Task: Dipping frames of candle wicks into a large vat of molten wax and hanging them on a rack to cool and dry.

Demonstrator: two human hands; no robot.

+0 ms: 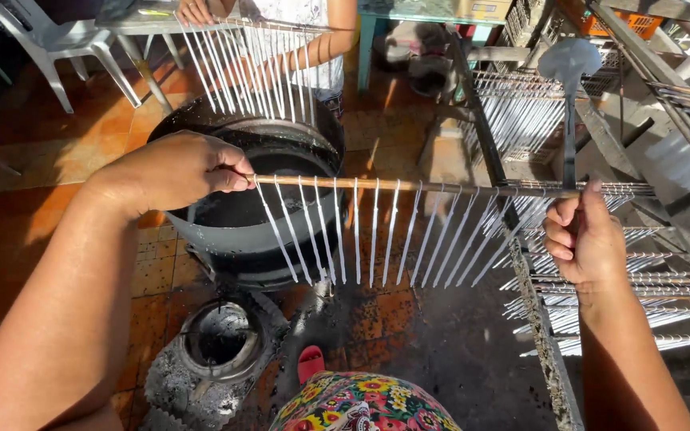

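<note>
Head view: the largest item is the metal drying rack [537,319] on your right, its frame running from upper centre down toward the lower right, with rods of thin white candles [600,279] already resting across its rails at several levels. Left of it sits the big dark wax vat [201,239], round, with dark liquid inside, standing on the tiled floor [33,144]. A small ash-ringed stove [217,339] lies on the floor just in front of the vat.

You hold 1 wooden dipping rod [409,186] between both hands. Its long axis runs nearly level, left to right across the view, spanning from over the vat's near rim to the rack frame. A row of thin white tapers [377,239] hangs from it on wicks; the tapers swing slightly, splaying left at the left end and right at the right end.

Your left hand [177,172] is closed on the rod's left end, thumb and fingers pinched together over the tip, directly above the vat. Your right hand [584,239] is closed around the rod's right end at the rack, fingers curled, thumb up. The right end lies touching or just above the rack's rail; the contact cannot be confirmed. The right hand is the nearer one to the rack; the left is nearer to the vat.

Beyond the vat, another person's hand [195,11] holds a second rod of tapers [257,64].
</note>
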